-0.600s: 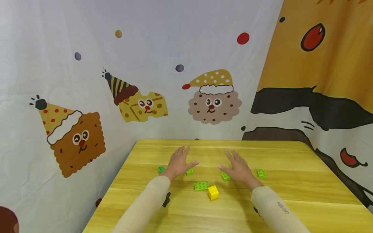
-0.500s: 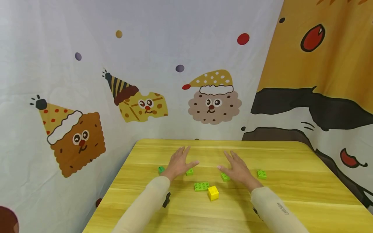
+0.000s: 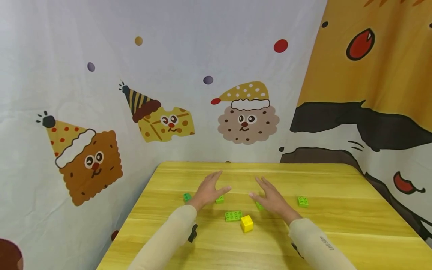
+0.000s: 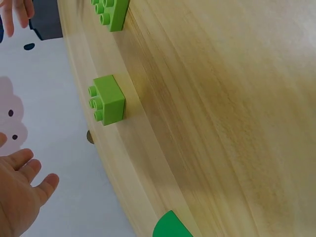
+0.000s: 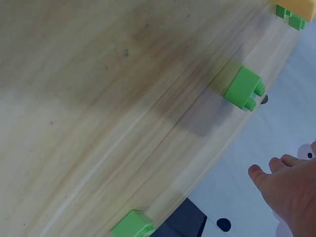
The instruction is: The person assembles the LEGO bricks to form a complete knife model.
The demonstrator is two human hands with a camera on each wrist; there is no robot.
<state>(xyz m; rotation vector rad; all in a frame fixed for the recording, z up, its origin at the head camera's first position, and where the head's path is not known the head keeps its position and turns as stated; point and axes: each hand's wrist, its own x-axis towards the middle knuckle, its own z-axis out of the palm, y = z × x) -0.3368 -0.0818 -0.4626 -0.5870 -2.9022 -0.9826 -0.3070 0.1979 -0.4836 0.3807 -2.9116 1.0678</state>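
Observation:
Both hands hover over the wooden table with nothing held. The left hand has its fingers extended and thumb spread, near a small lime green building block and a darker green block. The right hand is likewise stretched out, partly hiding another lime block. Between the wrists lie a long lime eight-stud block and a yellow block at its right end. The left wrist view shows the left hand apart from the blocks; so does the right wrist view for the right hand.
A lime four-stud block sits to the right of the right hand. The wooden table meets a printed cloth with cartoon figures along its back and left edges.
The right hand has shifted slightly left, covering more of the lime block beneath it. The left hand's fingers have turned slightly to the right. The blocks stay where they were.

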